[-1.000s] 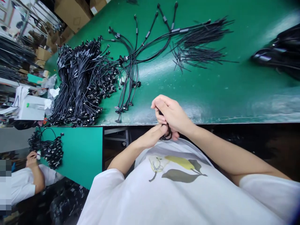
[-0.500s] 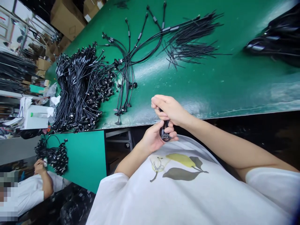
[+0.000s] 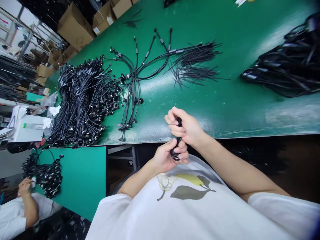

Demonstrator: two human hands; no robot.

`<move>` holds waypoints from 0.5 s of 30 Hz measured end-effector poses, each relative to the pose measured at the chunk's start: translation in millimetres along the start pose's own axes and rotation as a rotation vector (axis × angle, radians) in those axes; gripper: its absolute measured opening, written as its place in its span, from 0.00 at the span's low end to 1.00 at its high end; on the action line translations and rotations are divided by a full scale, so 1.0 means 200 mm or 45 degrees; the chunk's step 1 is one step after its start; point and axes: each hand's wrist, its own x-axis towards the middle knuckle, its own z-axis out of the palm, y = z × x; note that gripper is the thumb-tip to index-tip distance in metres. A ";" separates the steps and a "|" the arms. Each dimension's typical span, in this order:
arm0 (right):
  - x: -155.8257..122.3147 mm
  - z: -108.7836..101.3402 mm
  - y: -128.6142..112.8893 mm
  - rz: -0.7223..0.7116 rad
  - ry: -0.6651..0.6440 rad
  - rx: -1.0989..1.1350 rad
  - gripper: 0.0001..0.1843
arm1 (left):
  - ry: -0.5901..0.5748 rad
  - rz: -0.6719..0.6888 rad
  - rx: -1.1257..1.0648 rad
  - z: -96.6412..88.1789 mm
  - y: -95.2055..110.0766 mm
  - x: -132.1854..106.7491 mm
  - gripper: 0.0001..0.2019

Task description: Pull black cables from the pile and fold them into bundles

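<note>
Both my hands meet at the near edge of the green table [image 3: 225, 110], close to my chest. My right hand [image 3: 186, 128] is closed around the upper part of a short black cable bundle [image 3: 176, 146]. My left hand [image 3: 167, 156] grips its lower end, where a connector shows between the fingers. A large heap of black cables [image 3: 82, 100] lies to the left on the table. A few loose cables [image 3: 132, 86] fan out beside it. A pile of thin black ties [image 3: 195, 65] lies further back.
Another heap of black cables [image 3: 287, 71] sits at the right. Cardboard boxes [image 3: 75, 26] stand beyond the far table edge. At the lower left a co-worker's hand [image 3: 25, 186] works on cables [image 3: 47, 173] at a second green table [image 3: 85, 180].
My hands stay together on the cable bundle, and my left hand has shifted its grip lower. The view has tilted, bringing the right cable heap more into sight.
</note>
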 end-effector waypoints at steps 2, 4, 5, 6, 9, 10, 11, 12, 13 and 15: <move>-0.02 -0.02 0.01 -0.239 0.067 -0.360 0.20 | 0.025 0.184 -0.039 0.01 0.04 0.01 0.12; -0.06 -0.06 0.04 -0.498 0.004 -0.858 0.34 | 0.089 0.386 -0.122 0.01 0.10 0.02 0.11; -0.08 -0.08 0.07 -0.582 -0.092 -1.110 0.45 | 0.138 0.458 -0.152 0.01 0.12 0.03 0.11; -0.10 -0.09 0.09 -0.632 -0.193 -1.325 0.52 | 0.200 0.503 -0.162 0.01 0.15 0.03 0.11; -0.14 -0.12 0.17 -0.690 -0.348 -1.620 0.46 | 0.400 0.500 -0.121 0.00 0.18 0.05 0.13; -0.15 -0.12 0.20 -0.714 -0.330 -1.626 0.41 | 0.441 0.486 -0.111 0.00 0.18 0.05 0.14; -0.14 -0.12 0.22 -0.746 -0.304 -1.618 0.38 | 0.463 0.477 -0.110 0.00 0.18 0.06 0.14; -0.14 -0.11 0.24 -0.777 -0.282 -1.609 0.36 | 0.472 0.472 -0.116 0.00 0.18 0.06 0.14; -0.13 -0.11 0.25 -0.805 -0.266 -1.608 0.35 | 0.473 0.468 -0.123 0.00 0.18 0.07 0.14; -0.12 -0.09 0.25 -0.846 -0.249 -1.626 0.32 | 0.485 0.487 -0.111 0.00 0.17 0.06 0.11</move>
